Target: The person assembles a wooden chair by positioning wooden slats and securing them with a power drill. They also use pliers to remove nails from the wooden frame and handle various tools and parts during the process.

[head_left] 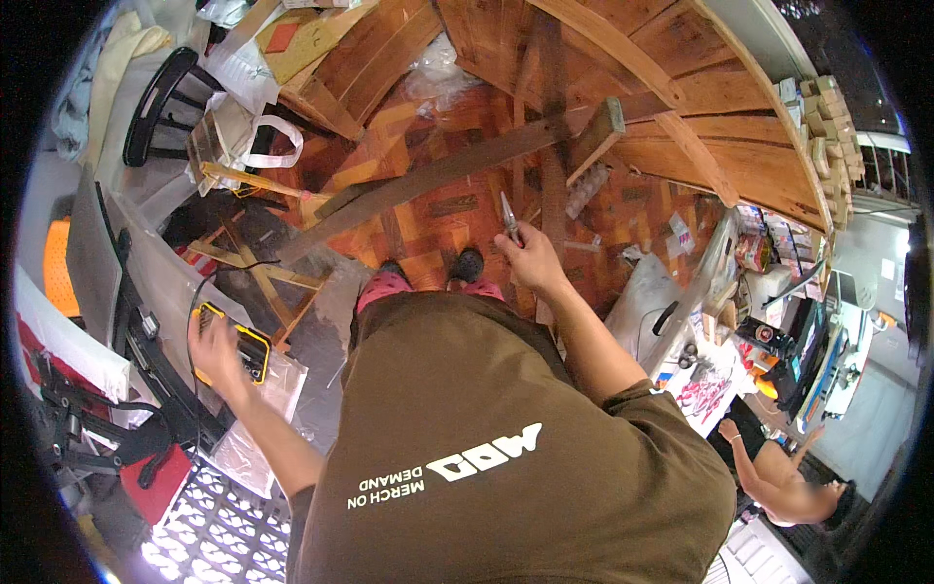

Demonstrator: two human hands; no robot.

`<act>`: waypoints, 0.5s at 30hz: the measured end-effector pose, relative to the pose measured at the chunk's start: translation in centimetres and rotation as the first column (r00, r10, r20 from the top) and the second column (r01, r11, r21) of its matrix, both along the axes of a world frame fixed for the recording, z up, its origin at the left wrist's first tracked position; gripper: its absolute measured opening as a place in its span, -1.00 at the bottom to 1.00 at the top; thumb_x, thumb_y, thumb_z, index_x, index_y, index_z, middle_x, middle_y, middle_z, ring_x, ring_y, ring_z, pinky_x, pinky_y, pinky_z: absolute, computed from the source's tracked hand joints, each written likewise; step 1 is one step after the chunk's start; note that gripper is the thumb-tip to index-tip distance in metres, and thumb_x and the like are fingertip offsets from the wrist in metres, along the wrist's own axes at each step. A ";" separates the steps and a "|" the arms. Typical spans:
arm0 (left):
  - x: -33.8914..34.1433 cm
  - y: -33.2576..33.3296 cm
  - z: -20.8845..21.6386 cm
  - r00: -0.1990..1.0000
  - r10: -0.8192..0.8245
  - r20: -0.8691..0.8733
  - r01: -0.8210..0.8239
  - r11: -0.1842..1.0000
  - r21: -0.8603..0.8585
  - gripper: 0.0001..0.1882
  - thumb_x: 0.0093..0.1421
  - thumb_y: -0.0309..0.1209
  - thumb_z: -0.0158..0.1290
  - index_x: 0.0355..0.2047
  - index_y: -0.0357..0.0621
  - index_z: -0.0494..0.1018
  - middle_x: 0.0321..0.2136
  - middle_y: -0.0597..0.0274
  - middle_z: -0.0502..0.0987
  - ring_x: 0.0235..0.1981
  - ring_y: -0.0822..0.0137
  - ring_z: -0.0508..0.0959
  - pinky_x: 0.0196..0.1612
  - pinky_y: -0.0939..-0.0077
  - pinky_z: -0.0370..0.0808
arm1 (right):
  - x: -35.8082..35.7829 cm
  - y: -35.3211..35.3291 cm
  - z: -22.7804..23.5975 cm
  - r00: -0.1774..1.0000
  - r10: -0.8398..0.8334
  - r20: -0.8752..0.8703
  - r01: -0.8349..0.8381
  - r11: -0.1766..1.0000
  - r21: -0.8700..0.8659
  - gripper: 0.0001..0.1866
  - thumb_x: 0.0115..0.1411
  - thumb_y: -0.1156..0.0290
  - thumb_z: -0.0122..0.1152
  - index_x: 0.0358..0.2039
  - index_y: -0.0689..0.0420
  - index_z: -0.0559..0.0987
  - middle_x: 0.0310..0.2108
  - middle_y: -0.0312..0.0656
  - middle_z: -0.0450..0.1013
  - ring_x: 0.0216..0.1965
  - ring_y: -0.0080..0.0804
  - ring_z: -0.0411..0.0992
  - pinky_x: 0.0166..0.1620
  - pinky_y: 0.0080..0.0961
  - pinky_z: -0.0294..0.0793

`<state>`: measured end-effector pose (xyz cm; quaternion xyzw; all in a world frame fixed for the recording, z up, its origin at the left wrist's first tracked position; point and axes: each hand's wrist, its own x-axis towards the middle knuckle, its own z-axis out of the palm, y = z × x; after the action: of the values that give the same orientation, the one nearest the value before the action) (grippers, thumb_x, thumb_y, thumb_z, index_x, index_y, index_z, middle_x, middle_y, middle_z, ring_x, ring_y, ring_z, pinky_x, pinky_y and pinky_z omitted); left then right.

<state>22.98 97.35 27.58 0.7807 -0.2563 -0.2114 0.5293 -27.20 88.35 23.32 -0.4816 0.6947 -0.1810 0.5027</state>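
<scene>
My right hand (533, 258) is closed round a slim, pointed silver hand tool (509, 213), its tip pointing away from me over the floor. Whether it is pliers or a blade I cannot make out. On the left, my left hand (216, 352) is smeared by motion, so its fingers are unclear. It hovers over or touches a yellow-and-black case (255, 354); contact is hard to judge. A dark wooden beam (438, 180) slants across in front of me, beyond the tool.
Large wooden panels (700, 107) curve round the far right. A black chair (161, 107) and a white-handled bag (277, 146) stand far left. Plastic sheeting (647, 292) lies right of my arm. Another person (778, 472) is at the lower right, near a cluttered table (705, 394).
</scene>
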 end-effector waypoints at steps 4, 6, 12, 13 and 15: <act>-18.1 -15.3 3.4 0.698 -0.620 -0.358 0.633 0.768 -0.095 -0.63 0.28 -0.41 0.12 0.06 -0.31 0.44 -0.26 0.15 0.60 -0.28 0.37 0.63 -0.17 0.48 0.61 | -0.6 -0.2 -0.5 0.994 -0.102 -0.048 0.101 0.995 -0.017 -0.64 0.21 0.16 0.21 -0.32 0.26 0.48 -0.48 0.03 0.46 -0.37 -0.12 0.49 -0.25 -0.23 0.42; -24.9 -19.7 1.7 0.452 -0.804 -0.386 0.792 0.561 -0.241 -0.76 0.27 -0.47 0.12 -0.11 -0.37 0.50 -0.25 0.09 0.62 -0.29 0.34 0.65 -0.15 0.48 0.61 | 0.3 0.0 1.0 0.989 -0.140 -0.049 0.140 0.990 -0.002 -0.66 0.21 0.19 0.21 -0.30 0.26 0.49 -0.45 0.02 0.47 -0.36 -0.14 0.49 -0.24 -0.25 0.42; -36.1 -29.3 -2.3 0.151 -0.917 0.368 0.982 0.098 -0.160 -0.86 0.19 -0.41 0.18 -0.29 -0.21 0.59 -0.42 0.02 0.63 -0.39 0.13 0.65 -0.33 0.34 0.54 | 3.6 3.7 2.0 0.899 -0.418 0.132 0.414 0.908 0.058 -0.72 0.27 0.31 0.17 -0.11 0.23 0.54 -0.34 -0.11 0.53 -0.26 -0.33 0.52 -0.11 -0.42 0.47; -37.1 -29.9 -2.8 0.108 -0.875 0.472 0.990 0.051 -0.133 -0.86 0.18 -0.40 0.19 -0.29 -0.19 0.59 -0.42 0.01 0.62 -0.40 0.05 0.64 -0.35 0.29 0.54 | 4.1 4.6 2.1 0.831 -0.527 0.177 0.517 0.850 0.104 -0.73 0.30 0.33 0.14 -0.08 0.22 0.52 -0.33 -0.15 0.53 -0.30 -0.41 0.51 -0.20 -0.47 0.48; -37.9 -30.7 -3.3 0.058 -0.826 0.561 0.998 0.033 -0.055 -0.87 0.16 -0.36 0.20 -0.32 -0.11 0.57 -0.45 0.03 0.61 -0.39 -0.04 0.60 -0.37 0.17 0.53 | 5.4 6.2 2.2 0.655 -0.713 0.250 0.682 0.701 0.209 -0.74 0.35 0.37 0.09 -0.02 0.21 0.48 -0.31 -0.22 0.54 -0.39 -0.56 0.48 -0.37 -0.57 0.51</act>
<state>-14.94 66.68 24.29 0.2944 -0.8408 -0.2873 0.3520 -21.78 94.55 25.54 -0.1181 0.7453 -0.4001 0.5201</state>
